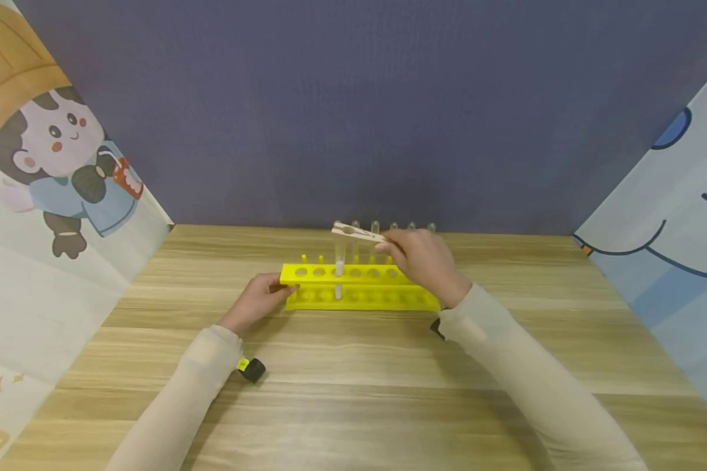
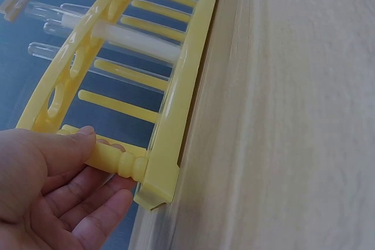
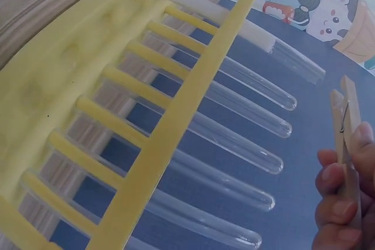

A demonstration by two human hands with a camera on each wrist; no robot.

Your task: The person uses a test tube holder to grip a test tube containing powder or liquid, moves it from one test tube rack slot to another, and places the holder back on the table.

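Note:
A yellow test tube rack (image 1: 359, 305) stands on the table. My left hand (image 1: 259, 302) pinches the post at its left end between thumb and fingers; the left wrist view shows this grip (image 2: 70, 180) closely. In one rack hole an upright test tube (image 1: 338, 288) holds white contents, its upper part clear. Gripped in my right hand (image 1: 427, 261) is a wooden test tube holder (image 1: 356, 231), its tip overlapping the tube's mouth in the head view. In the right wrist view the holder (image 3: 348, 121) is beside that mouth, and a gap shows between them.
Several empty test tubes (image 3: 246, 139) stand upside down on the rack's rear pegs. A dark blue panel (image 1: 353, 118) rises behind the wooden table (image 1: 342, 392). Printed cartoon panels flank it. A small black device (image 1: 251, 370) sits at the left wrist.

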